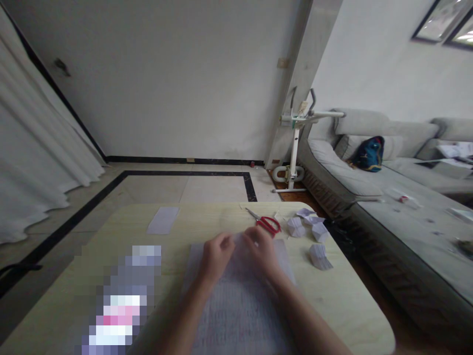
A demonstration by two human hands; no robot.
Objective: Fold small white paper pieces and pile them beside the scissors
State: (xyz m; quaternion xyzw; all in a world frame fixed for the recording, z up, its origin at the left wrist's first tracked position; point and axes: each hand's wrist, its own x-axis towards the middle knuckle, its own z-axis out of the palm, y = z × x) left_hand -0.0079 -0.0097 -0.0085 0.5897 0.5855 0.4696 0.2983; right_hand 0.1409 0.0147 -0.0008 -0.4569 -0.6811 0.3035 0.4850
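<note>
A large sheet of paper [240,310] covered in faint lines of writing lies on the table in front of me. At its far edge my left hand [218,254] is closed, with thumb and fingers pinched on the paper. Close by on the right, my right hand [261,249] bends over the same edge, its fingers also pinched there; the fingertips are blurred. Just beyond the right hand rest scissors with red handles [271,225], blades pointing away to the left.
Several crumpled or folded paper pieces [296,227] lie at the table's right side. A small blank sheet [163,220] is at the far left of the wooden table [354,305]. A pixelated patch covers something at near left. A sofa [343,177] stands to the right.
</note>
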